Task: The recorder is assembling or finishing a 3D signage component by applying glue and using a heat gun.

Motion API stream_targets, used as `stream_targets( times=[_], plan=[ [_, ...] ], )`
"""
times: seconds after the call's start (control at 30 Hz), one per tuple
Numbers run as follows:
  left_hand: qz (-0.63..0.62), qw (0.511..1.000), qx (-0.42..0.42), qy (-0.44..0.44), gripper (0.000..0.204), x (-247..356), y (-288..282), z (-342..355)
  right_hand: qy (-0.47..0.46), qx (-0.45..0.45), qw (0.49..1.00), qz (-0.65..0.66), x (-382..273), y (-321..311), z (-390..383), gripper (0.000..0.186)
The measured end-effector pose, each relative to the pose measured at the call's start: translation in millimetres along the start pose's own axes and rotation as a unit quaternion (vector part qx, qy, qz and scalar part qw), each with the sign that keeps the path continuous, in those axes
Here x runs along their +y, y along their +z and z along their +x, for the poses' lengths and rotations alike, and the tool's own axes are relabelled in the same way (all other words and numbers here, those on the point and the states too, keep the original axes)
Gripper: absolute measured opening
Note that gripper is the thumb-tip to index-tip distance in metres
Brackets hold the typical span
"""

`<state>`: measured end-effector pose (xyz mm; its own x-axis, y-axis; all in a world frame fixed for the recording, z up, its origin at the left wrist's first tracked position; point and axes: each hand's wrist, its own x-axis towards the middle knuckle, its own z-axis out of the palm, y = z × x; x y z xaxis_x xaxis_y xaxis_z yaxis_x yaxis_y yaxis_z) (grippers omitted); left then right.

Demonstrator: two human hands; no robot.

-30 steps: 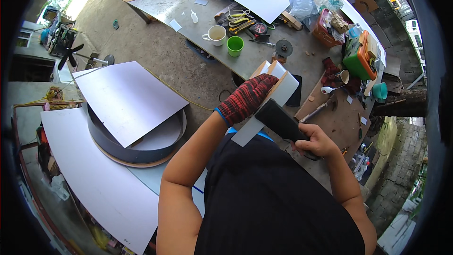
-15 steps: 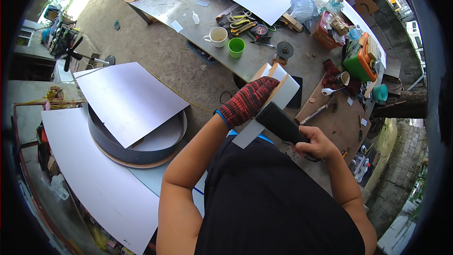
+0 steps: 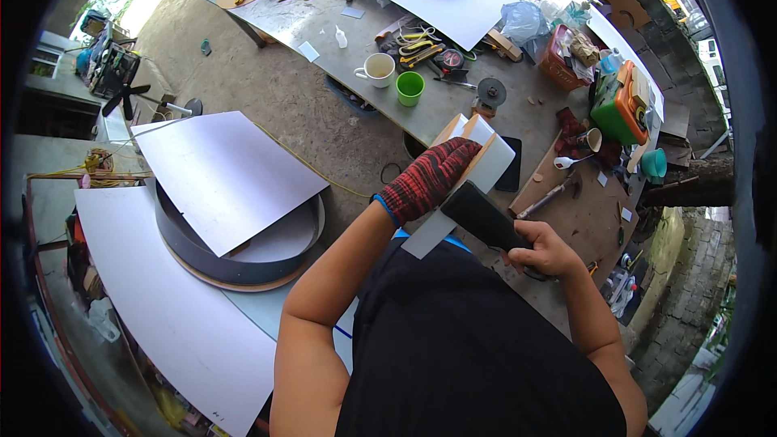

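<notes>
My left hand [image 3: 429, 180], in a red-and-black knit glove, is closed round a white angular block-like piece with tan wooden edges [image 3: 492, 163]. It holds the piece up at the near edge of the workbench. A grey flat strip [image 3: 429, 235] extends from below the piece toward my body. My bare right hand [image 3: 549, 249] grips a dark, broad, flat tool with a black handle [image 3: 479, 214]. The tool's wide end lies across the grey strip, close to the piece; its exact kind is unclear. The palm side of my gloved hand is hidden.
On the workbench [image 3: 324, 28] stand a white mug [image 3: 377, 70], a green cup [image 3: 410, 87] and an angle grinder [image 3: 490, 95]. A hammer [image 3: 550, 196] lies to the right. At left, a white sheet [image 3: 231, 178] rests on a dark round ring [image 3: 194, 235].
The view has shifted slightly, so everything sits a little lower and to the right. Both hands keep their holds, with little visible movement of the tool against the piece.
</notes>
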<state>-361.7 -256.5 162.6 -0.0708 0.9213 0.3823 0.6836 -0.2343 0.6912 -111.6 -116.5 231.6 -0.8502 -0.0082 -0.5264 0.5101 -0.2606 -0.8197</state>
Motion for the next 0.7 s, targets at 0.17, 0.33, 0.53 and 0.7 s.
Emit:
stream_targets(
  times=[0.17,0.33,0.53,0.7],
  plan=[
    [0.031,0.999,0.009,0.008,0.05,1.0,0.5,-2.2,-0.003,0.0,1.0,-0.007,1.6,-1.3,0.3,0.017],
    [0.008,0.999,0.03,0.013,0.044,6.6,-3.5,3.9,0.006,-0.003,1.0,-0.006,-1.0,-1.1,-0.1,0.019],
    [-0.017,0.999,0.027,0.014,0.041,1.4,4.1,3.0,0.004,0.002,1.0,0.0,2.3,-0.7,-3.9,0.022],
    [-0.03,0.999,0.01,-0.023,0.041,2.5,2.6,5.4,0.024,0.006,1.0,-0.001,0.4,-2.0,-1.4,0.022]
  ],
)
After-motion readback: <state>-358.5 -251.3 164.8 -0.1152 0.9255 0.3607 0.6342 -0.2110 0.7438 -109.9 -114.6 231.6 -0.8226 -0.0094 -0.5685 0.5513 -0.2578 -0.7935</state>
